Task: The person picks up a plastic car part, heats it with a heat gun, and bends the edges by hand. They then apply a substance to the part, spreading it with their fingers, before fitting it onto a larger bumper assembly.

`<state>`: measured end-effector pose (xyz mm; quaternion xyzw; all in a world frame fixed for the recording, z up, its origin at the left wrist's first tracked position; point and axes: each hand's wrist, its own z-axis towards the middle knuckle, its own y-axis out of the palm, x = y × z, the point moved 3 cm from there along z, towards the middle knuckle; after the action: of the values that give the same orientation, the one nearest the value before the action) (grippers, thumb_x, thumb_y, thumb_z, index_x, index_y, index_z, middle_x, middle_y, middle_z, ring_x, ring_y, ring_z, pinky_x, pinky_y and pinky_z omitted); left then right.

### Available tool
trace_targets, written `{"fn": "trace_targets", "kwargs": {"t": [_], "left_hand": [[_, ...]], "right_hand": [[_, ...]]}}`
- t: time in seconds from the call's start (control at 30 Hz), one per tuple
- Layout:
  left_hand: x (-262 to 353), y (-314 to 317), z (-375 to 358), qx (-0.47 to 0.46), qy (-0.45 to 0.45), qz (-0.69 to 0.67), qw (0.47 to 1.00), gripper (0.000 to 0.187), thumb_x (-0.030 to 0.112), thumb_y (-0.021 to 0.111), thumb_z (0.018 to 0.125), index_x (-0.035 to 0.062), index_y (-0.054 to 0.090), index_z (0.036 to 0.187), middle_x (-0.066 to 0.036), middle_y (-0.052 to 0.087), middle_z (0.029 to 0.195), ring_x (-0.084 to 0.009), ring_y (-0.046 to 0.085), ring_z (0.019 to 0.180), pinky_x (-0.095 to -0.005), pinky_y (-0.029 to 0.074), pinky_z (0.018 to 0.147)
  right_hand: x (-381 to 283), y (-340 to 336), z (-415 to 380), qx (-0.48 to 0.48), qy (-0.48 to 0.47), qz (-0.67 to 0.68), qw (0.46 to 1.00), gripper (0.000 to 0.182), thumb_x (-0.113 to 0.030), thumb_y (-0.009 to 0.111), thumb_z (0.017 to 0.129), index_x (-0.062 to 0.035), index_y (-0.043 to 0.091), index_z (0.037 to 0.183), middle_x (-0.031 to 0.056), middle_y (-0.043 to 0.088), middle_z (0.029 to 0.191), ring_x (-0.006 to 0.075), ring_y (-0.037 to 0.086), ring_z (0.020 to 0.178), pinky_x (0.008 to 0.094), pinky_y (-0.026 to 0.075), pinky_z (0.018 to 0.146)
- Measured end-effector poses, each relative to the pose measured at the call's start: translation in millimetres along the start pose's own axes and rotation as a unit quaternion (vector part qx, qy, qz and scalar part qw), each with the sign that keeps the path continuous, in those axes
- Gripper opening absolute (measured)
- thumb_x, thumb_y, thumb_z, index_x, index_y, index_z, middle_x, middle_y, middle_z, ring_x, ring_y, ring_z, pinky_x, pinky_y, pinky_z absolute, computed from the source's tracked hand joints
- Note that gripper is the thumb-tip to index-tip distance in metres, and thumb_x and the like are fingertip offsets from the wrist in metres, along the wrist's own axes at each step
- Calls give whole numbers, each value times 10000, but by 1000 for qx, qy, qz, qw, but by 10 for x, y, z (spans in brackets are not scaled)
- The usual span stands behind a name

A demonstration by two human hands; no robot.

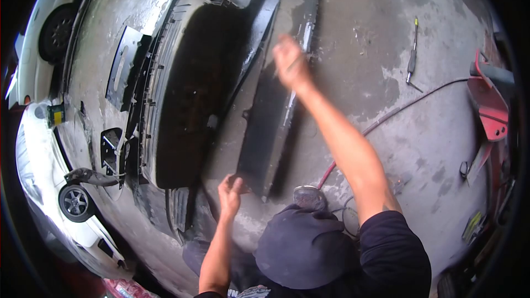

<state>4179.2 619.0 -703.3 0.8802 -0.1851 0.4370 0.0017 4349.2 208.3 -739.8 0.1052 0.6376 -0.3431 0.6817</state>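
A long dark panel (266, 116), with tabs along its edge and a paler far end, lies slantwise in front of me. At its near end my left hand (229, 193) is closed, thumb and fingers at the corner. My right hand (290, 65) is over the far half of the panel, smeared by motion. Its fingers look curled in, and anything inside them is hidden. Directly left of the panel sits a large dark car bumper (193, 94) with a row of clips along its edge.
A thin tool with a yellow tip (412, 58) lies on the concrete floor to the right. A red hose (386, 116) runs towards a red metal stand (491, 105). On the left are a white car (47, 171), a loose trim piece (124, 69) and a curved dark part (91, 176).
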Motion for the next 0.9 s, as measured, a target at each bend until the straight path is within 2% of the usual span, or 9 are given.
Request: {"fn": "trace_targets", "kwargs": {"t": [0.03,0.1,0.13,0.3,0.4,0.5,0.73,0.83,0.9], "left_hand": [[-117,57,3,-5,-22,-34,999,155,126,654,1062,-19,637,1113,-67,664,896,-197,716,746,-399,673,697],[-236,189,-78,-15,-60,-52,997,148,129,659,1058,-15,633,1078,-69,666,886,-192,704,733,-408,678,694],[-321,235,-106,-7,-63,-60,996,152,135,663,1056,-13,627,1054,-69,660,869,-194,701,726,-401,675,691],[-308,162,-88,4,-77,-66,995,171,151,655,1061,-7,610,1013,-81,647,834,-207,705,711,-385,664,682],[-372,150,-74,-1,-88,-52,995,178,141,643,1067,-9,596,983,-94,649,813,-218,705,685,-392,662,674],[-420,174,-45,0,-95,-59,994,181,138,637,1069,-4,588,968,-98,652,817,-217,705,679,-392,655,656],[-522,131,-60,3,-87,-53,995,200,155,650,1066,-8,584,971,-85,650,805,-219,706,673,-382,650,642],[-393,133,-61,18,-90,-32,995,194,153,648,1063,-6,580,975,-89,654,789,-219,706,668,-381,647,643],[-375,136,-71,21,-99,-33,994,193,154,649,1060,-6,579,977,-94,654,782,-222,707,666,-384,645,644]], "right_hand": [[-51,232,-260,-87,-1,-213,973,687,-420,483,1094,134,488,1501,371,442,1573,480,368,1531,619,248,1265],[270,372,-373,-160,-66,-366,914,903,-594,377,1102,141,267,1616,345,188,1716,472,119,1624,594,106,1314],[334,305,-112,-183,-59,-471,861,963,-642,326,1094,141,182,1635,337,133,1732,456,90,1632,584,65,1321],[778,110,1158,-99,-20,-466,879,947,-664,302,1095,99,219,1648,277,176,1749,419,129,1638,589,100,1317],[600,166,551,-117,-70,-513,847,933,-622,352,1099,137,231,1628,332,174,1727,469,112,1628,605,107,1311],[198,251,-469,-250,-80,-457,850,919,-585,365,1109,167,216,1616,358,178,1714,489,91,1625,604,82,1312],[836,-80,1396,-141,-16,-481,865,952,-673,281,1096,95,202,1653,260,207,1747,403,176,1632,573,137,1318],[782,36,1117,-133,-66,-514,845,916,-606,355,1106,112,186,1649,295,176,1743,448,150,1628,596,119,1313],[499,117,494,-236,-87,-508,824,902,-559,367,1116,142,154,1640,314,146,1742,453,88,1637,599,91,1314]]}}
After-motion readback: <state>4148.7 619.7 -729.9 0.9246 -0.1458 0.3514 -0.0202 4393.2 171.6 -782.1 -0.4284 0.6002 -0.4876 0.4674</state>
